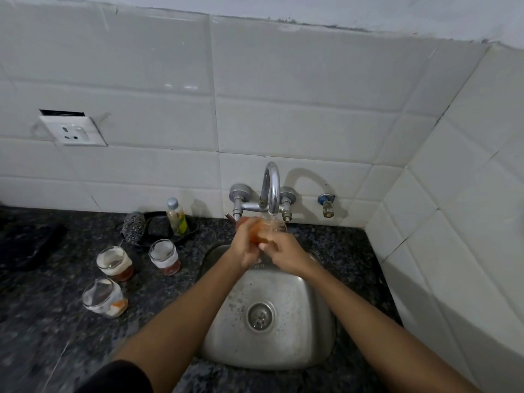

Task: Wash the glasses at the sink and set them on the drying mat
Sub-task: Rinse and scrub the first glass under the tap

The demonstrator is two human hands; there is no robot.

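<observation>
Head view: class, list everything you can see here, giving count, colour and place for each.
Glass under tap: one, clear with orange tint, held over the sink.
Glasses on counter: three, clear with orange dregs, left of sink.
Sink: one, steel, centre.
Tap: one, chrome, on wall, running.
Bottle: one, yellowish, behind the glasses.
Scrubber: one, grey, beside bottle.
Socket: one, white, left wall.
Valve: one, blue-topped, right of tap.
Left hand: holds the glass.
Right hand: holds the glass.
</observation>
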